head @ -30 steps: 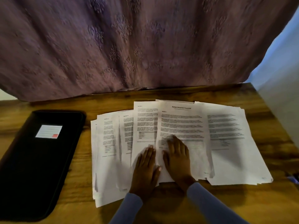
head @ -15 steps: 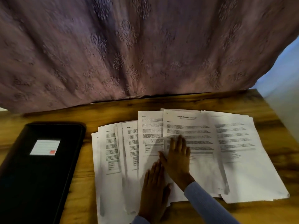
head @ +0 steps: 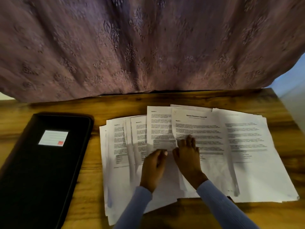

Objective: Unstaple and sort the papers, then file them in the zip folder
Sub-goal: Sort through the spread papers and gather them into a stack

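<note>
Several white printed papers (head: pixel 247 162) lie fanned out on the wooden table (head: pixel 181 100). A sheet headed "Sample Education Transcript" (head: pixel 206 129) is on top near the middle. My right hand (head: pixel 188 159) lies on that sheet with its fingers pressed at the left edge, which buckles upward. My left hand (head: pixel 153 169) is just to its left, fingers curled in on the sheet beneath (head: pixel 158 128). A black zip folder (head: pixel 41 171) with a white label lies shut at the left, apart from the papers.
A purple patterned cloth (head: pixel 148 47) hangs along the far edge of the table. A pale wall (head: pixel 293 83) stands at the right. Bare wood shows between the folder and the papers and along the front edge.
My left hand has moved up beside the right and curled its fingers. The right hand's fingers have drawn in at the title sheet's left edge, which now buckles. The camera has tilted slightly.
</note>
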{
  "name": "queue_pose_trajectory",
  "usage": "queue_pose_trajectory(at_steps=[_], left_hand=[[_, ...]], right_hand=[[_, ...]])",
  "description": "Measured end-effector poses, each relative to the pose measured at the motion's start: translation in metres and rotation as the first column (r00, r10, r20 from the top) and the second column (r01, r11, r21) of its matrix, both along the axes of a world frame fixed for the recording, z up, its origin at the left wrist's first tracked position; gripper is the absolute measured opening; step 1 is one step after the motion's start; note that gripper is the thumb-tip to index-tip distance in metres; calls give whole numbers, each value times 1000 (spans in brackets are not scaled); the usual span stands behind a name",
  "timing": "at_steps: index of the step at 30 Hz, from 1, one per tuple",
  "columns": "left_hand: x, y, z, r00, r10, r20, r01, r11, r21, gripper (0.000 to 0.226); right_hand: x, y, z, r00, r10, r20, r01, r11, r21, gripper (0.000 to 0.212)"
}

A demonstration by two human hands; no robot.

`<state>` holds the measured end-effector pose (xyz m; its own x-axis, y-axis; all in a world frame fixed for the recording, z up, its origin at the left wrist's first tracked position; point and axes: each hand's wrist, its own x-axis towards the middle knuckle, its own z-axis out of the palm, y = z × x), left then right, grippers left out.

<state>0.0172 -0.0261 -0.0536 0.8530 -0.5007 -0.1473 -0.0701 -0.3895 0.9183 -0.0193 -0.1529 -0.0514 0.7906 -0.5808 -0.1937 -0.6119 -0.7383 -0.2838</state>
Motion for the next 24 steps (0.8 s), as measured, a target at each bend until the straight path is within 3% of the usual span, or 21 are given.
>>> queue_pose_trajectory(at_steps=[3,4,9,12,17,19,22,24], left_hand=[[12,-17,18,901,117,-418,-203,964,-169,56],[17,-23,22,872,109,-477,-227,954,-197,52],[34,-43,20,930,186,-317,-220,973,-76,16],[37,-40,19,934,188,-305,-222,971,-83,18],[25,-32,18,928,121,-352,-181,973,-145,14],[18,-33,17,925,113,-364,-179,972,-153,14],[14,-31,20,907,112,-405,-203,961,-188,17],[19,-26,23,891,137,-433,-247,946,-210,21]], right_hand=[[-13,16,-3,999,24,45,-24,1000,-1,48],[-17,26,-2,997,44,71,-44,999,-6,47],[-39,41,21,955,157,250,-179,982,67,40],[-44,19,29,941,97,325,-124,990,63,33],[-45,-16,42,937,-57,345,-7,984,180,44],[-47,-20,40,937,-39,348,-13,990,144,46],[-50,-18,39,940,-9,340,-44,988,147,73],[-53,-16,42,940,27,339,-76,988,134,66]])
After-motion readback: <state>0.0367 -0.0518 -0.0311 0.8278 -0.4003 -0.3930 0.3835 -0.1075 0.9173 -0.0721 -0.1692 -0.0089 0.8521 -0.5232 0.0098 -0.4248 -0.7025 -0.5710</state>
